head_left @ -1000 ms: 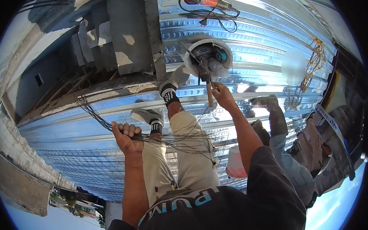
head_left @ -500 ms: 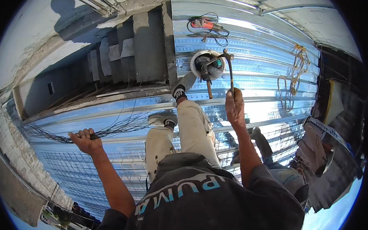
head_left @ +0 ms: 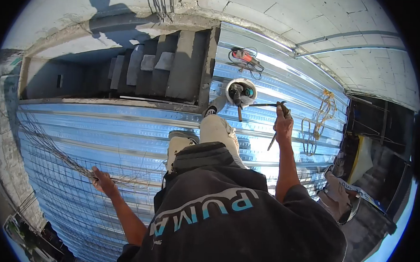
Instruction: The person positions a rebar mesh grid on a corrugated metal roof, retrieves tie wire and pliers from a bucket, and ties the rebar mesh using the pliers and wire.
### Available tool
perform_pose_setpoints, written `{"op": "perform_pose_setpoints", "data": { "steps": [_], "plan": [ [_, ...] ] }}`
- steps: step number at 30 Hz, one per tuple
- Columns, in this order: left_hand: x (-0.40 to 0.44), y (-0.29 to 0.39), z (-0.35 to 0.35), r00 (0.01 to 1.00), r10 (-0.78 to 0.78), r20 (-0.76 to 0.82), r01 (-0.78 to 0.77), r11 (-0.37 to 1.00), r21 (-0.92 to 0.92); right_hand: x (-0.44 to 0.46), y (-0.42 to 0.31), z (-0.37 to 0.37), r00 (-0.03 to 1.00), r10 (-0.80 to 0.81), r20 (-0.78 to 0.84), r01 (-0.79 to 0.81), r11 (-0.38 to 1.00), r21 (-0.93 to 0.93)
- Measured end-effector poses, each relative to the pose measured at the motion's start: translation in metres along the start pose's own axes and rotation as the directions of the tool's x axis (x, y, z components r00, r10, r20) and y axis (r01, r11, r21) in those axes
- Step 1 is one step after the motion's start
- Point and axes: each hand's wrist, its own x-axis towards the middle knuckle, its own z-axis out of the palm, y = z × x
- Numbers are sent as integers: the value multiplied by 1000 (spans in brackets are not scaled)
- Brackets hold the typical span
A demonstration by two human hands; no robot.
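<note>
My left hand [head_left: 105,181] is closed around a bundle of thin dark wire [head_left: 68,158]. Its strands fan out to the upper left, and loose ends stick out on the right. My right hand [head_left: 284,125] grips a hammer [head_left: 283,107] close to its head. A thin dark bar [head_left: 265,105] reaches left from that hand toward the bucket; whether it belongs to the hammer I cannot tell. Left of the right hand stands a white bucket [head_left: 228,90] with a power tool [head_left: 238,91] and a green item inside.
I stand on corrugated metal decking [head_left: 140,123]. An open stairwell [head_left: 206,65] lies at the upper left. A red angle grinder [head_left: 243,56] with its cord and a yellow rope [head_left: 319,121] lie on the decking. Wire mesh [head_left: 66,195] covers the lower left.
My left hand has moved down with the wire. My right hand has shifted right and slightly down, now nearer the hammer's head. The view has tilted, showing more of the upper wall.
</note>
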Motion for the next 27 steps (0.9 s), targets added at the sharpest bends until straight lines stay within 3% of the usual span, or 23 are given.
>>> {"op": "perform_pose_setpoints", "data": {
  "steps": [1,2,4,7,10,11,14,15,16,18,19,20,22,24,27],
  "plan": [
    [-4,-17,-16,999,12,30,-13,1000,5,-9,-18,6,993,45,112,-40,998,-44],
    [-28,-7,-18,989,-138,-48,143,984,109,-11,-22,16,983,70,170,-60,996,-64],
    [-41,-31,-36,999,12,-31,-6,986,164,-20,-49,36,932,38,360,-10,997,-79],
    [-65,-32,-53,996,-48,-76,61,981,186,-35,-94,83,796,-36,604,63,998,-24],
    [-78,-63,-70,992,-98,-83,106,990,89,-49,-128,138,663,-119,739,26,990,135],
    [-85,-68,-78,990,-107,-91,112,992,53,-40,-128,166,664,-115,739,-69,974,214],
    [-104,-67,-94,966,-161,-200,170,985,26,-85,-175,225,613,41,789,-176,981,86],
    [-106,-79,-96,970,-111,-215,117,993,17,-121,-197,236,589,47,807,-140,989,44],
    [-112,-89,-101,957,-68,-280,94,992,81,-123,-201,251,489,34,872,-47,999,-13],
    [-123,-70,-106,918,18,-396,73,974,214,-148,-209,279,375,55,925,-32,998,-46],
    [-119,-106,-108,902,207,-379,-124,965,231,-158,-211,293,244,20,970,47,998,-32],
    [-120,-100,-112,926,43,-375,-16,997,74,-172,-214,309,148,19,989,143,989,-40],
    [-120,-73,-122,925,-264,-273,202,951,-235,-201,-218,345,82,84,993,515,849,-115],
    [-114,-59,-126,919,-241,-312,201,967,-155,-265,-226,365,-51,45,998,772,636,11],
    [-114,-19,-141,910,-237,-341,236,971,-42,-347,-229,390,-300,120,946,835,513,200]
  ]
}}
